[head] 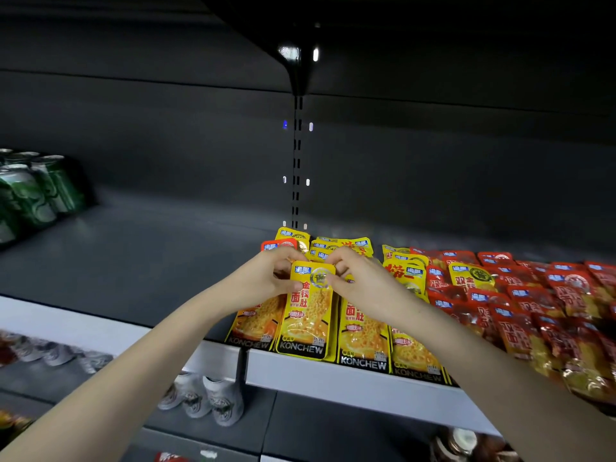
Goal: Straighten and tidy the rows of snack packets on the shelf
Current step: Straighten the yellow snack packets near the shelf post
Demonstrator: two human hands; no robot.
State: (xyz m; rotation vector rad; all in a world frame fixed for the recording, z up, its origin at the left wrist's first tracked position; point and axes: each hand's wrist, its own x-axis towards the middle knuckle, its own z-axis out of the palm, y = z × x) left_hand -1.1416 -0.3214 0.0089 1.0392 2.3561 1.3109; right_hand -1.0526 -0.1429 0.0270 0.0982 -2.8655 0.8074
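Both forearms come in from the bottom of the view toward the shelf. The fingers of the left hand and of the right hand are curled and pinch the top edge of one yellow packet, each hand at its own upper corner. This packet stands upright at the front lip of the shelf, between two similar packets that touch it on both sides.

I think the step is to set this packet straight. It is best to keep the bottom edge against the lip, turn the printed face to the front, and line the top up with the neighbours. A light pull is enough, because the foil looks soft and may crease.

Behind the hands, more yellow packets lean without order, and one with a red top sits among them. To the right, red packets lie in a loose heap with some yellow ones mixed in. The tight neighbours could tip over. Green cans stand well apart at the left, and pale bottles stand on the lower shelf.
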